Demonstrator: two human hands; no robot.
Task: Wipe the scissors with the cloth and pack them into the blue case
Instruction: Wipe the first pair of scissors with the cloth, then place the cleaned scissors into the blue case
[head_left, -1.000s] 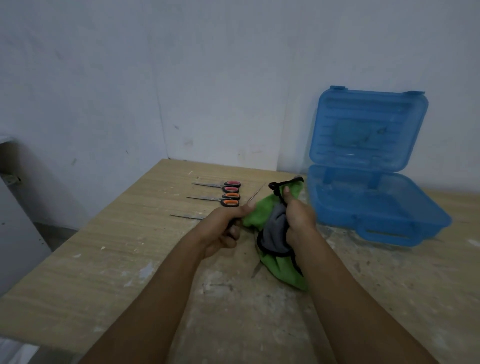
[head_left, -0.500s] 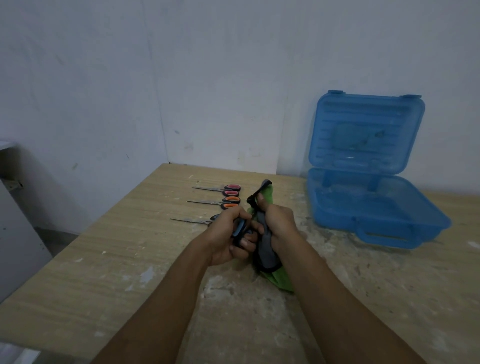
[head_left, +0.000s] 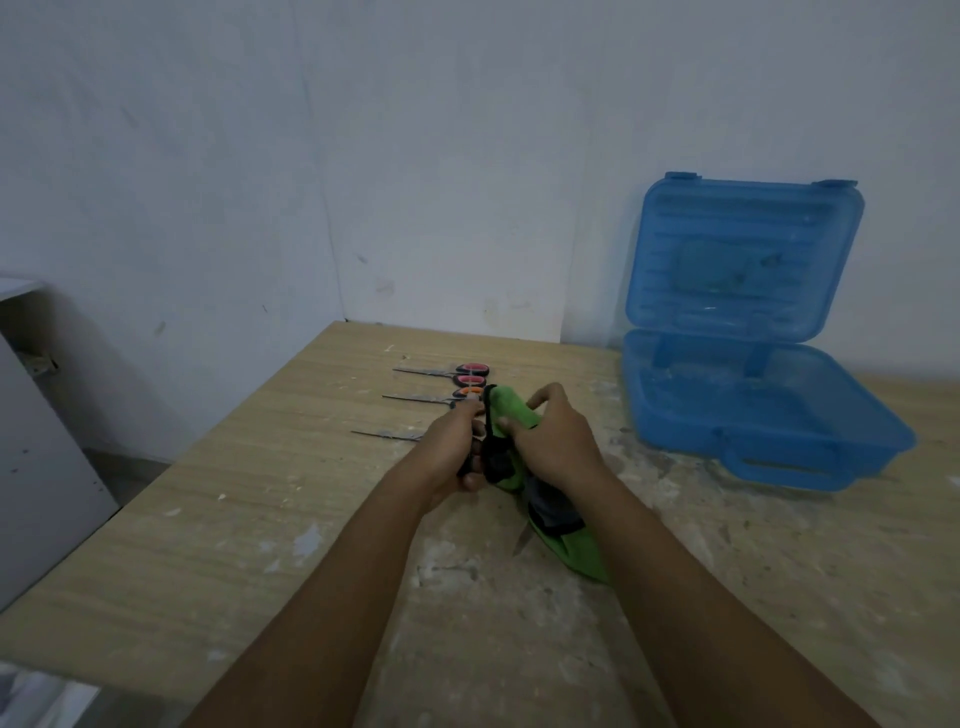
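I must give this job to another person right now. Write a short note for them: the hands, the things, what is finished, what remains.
Left hand grips the dark-handled scissors. Right hand holds the green cloth with black edging around their blades; only the tip shows.
On the wooden table lie pink-handled scissors, orange-handled scissors and a third pair, its handle hidden.
The blue plastic case stands open; no scissors seen inside.
Done: none packed. Left: finish this wipe, the rest as needed, pack all four.
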